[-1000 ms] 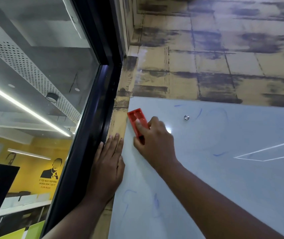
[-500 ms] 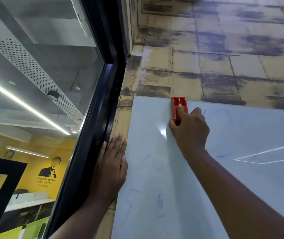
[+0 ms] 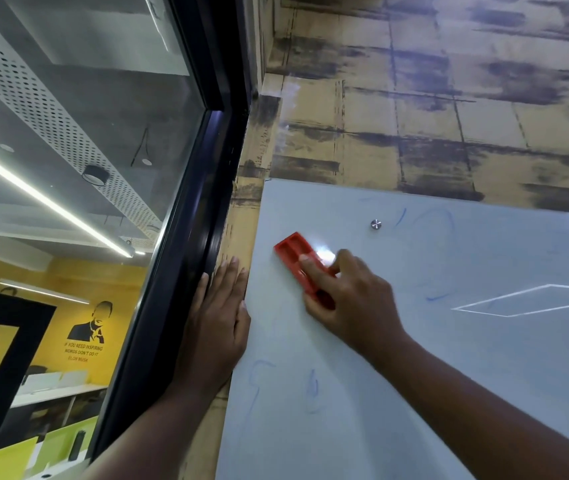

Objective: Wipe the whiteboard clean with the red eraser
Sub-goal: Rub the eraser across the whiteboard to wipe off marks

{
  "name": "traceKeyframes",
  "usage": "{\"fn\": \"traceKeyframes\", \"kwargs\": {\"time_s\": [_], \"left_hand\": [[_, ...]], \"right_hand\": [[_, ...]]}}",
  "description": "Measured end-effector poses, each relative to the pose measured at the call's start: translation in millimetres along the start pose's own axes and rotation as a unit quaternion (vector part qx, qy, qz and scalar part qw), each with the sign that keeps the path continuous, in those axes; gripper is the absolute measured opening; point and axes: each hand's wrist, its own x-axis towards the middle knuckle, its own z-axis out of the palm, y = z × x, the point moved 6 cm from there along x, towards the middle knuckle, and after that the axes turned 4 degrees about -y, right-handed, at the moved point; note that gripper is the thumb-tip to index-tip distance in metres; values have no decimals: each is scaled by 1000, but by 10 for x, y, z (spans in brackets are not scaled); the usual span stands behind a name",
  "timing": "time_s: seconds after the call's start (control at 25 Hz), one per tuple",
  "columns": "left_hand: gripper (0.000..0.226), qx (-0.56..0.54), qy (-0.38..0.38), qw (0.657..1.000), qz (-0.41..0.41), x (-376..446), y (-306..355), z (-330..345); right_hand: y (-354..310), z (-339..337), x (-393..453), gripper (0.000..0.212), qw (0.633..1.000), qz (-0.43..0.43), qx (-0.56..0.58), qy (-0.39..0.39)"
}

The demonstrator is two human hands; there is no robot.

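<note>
The eraser (image 3: 302, 268) is held flat against the board (image 3: 414, 358) by the R hand (image 3: 352, 299), near the board's upper L corner, tilted w/ its far end toward the upper L. The R fingers (image 3: 314, 271) are curled over the eraser's back and it is gripped; a bright glare spot is seen just beside the knuckles. The L hand (image 3: 217, 323) is laid flat, fingers straight and together, on the wall strip betw. the board's L edge and the dark window frame (image 3: 186, 258); nothing is held in it, and its thumb side is touching the board edge. Faint blue marks (image 3: 312, 386) are left on the board below the hands, more are seen near the metal stud (image 3: 375, 224) at upper R of the eraser. A tiled wall (image 3: 449, 116) is seen above the board.
</note>
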Motion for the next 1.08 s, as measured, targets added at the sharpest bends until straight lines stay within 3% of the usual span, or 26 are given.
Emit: {"fn": "traceKeyframes", "kwargs": {"time_s": [0.2,0.28,0.48,0.64,0.72,0.96,1.08], "left_hand": [[47,-27,21,999,-10,-77,-39,4],[46,-29,24,999,-9,-127,-51,20],[46,-5,34,999,4,-269,-44,22],[49,-14,19,1000,3,-383,-14,-11],[52,-9,23,1000,6,-418,16,-29],[48,-19,35,999,8,-532,30,-49],[50,-22,31,999,-1,-564,45,-62]], "right_hand": [[472,-116,-178,63,966,258,19,5],[290,-89,-198,66,961,275,30,11],[-487,22,-435,69,996,60,54,-34],[-649,-57,-756,63,990,-86,85,-69],[-548,-106,-776,59,989,-115,72,-63],[324,-315,-771,65,993,105,45,-22],[316,-309,-881,71,981,186,53,-14]]}}
